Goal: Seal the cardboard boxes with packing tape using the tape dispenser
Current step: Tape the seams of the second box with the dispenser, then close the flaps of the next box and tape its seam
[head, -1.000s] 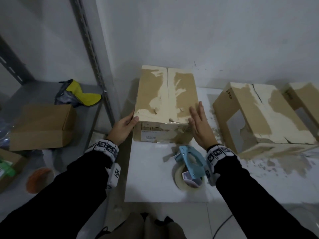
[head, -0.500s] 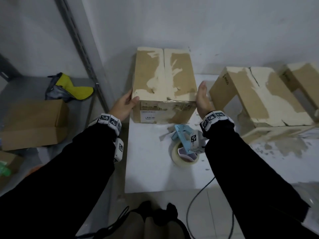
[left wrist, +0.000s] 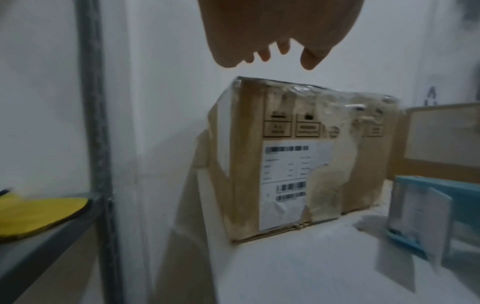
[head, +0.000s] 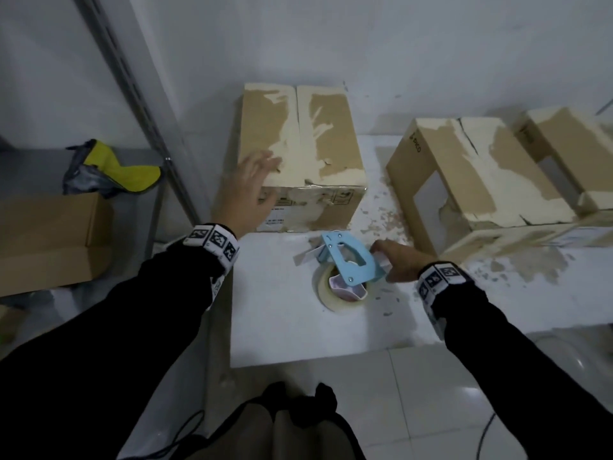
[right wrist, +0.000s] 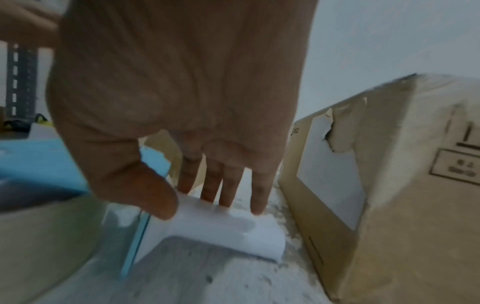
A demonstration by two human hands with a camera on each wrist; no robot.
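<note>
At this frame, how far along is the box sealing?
Done: nothing new visible. The near box shows only old torn tape residue across its closed flaps, no fresh strip.
In hand: the right hand is reaching the dispenser, fingers touching its white handle, not yet clearly gripping. The left hand hovers open over the box's near left corner.
Left: lift the dispenser, tape this seam, then the two boxes on the right.

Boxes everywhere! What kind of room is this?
Probably a storeroom or packing corner: worn cardboard boxes along a bare wall, a blue tape dispenser on the white platform, and metal shelving beside it.
</note>
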